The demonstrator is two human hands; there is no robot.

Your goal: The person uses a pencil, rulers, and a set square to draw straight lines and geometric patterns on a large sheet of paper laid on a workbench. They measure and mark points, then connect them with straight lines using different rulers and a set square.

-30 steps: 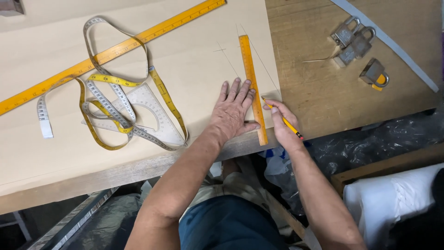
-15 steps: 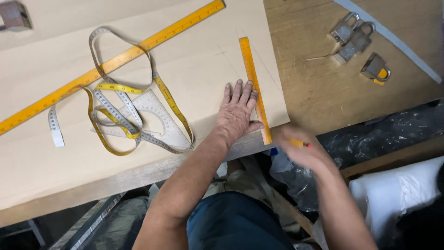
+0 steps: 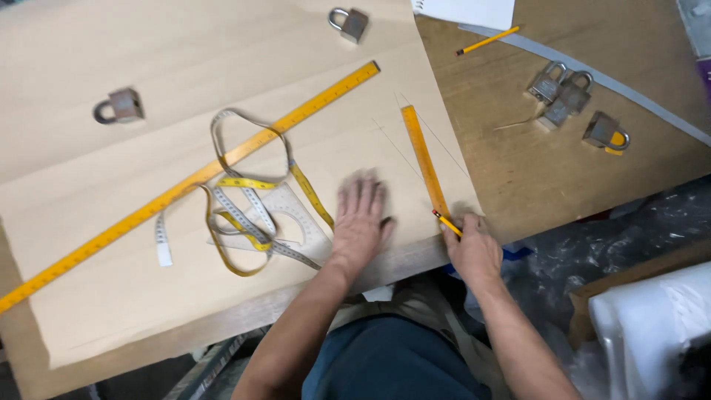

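Gripping a yellow pencil [image 3: 446, 223] at the short ruler's [image 3: 424, 159] near end, the right hand [image 3: 471, 248] is closed. Left hand [image 3: 361, 222] lies open and flat on tan paper [image 3: 148, 59], beside the ruler. Tape measure [image 3: 248, 211] and padlocks [image 3: 566, 96] flank it.

Left hand [image 3: 361, 218] blurred, perhaps flat

Short ruler [image 3: 424, 159], tape measure [image 3: 252, 207] flank seemingly bare paper [image 3: 355, 141].

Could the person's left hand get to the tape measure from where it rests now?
Probably yes: the left hand lies flat on the paper beside the tape measure, with nothing between them.
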